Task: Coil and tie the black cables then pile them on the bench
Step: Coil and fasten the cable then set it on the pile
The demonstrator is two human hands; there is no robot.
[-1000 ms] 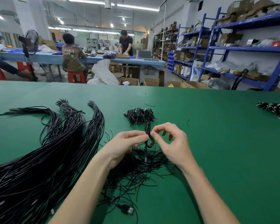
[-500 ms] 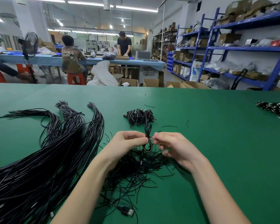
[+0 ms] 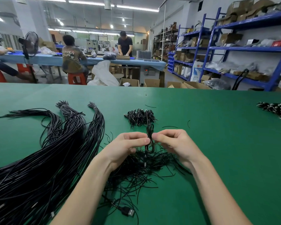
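A small coiled black cable (image 3: 150,138) stands upright between my two hands above the green bench (image 3: 217,143). My left hand (image 3: 126,147) pinches its middle from the left. My right hand (image 3: 172,143) pinches it from the right, fingers curled. Behind the coil lies a small pile of tied cable coils (image 3: 140,117). Under my hands is a heap of short black tie wires (image 3: 141,172). A big bundle of long straight black cables (image 3: 39,159) fans across the left of the bench. A USB plug (image 3: 128,211) lies near the front.
More black-and-white cable ends (image 3: 277,110) lie at the bench's right edge. Beyond the bench are cardboard boxes (image 3: 130,82), blue shelving (image 3: 234,49), and people working at a blue table (image 3: 91,60).
My hands have closed in on the coil's middle. The right hand's fingers, spread a second ago, are now curled tight against it.
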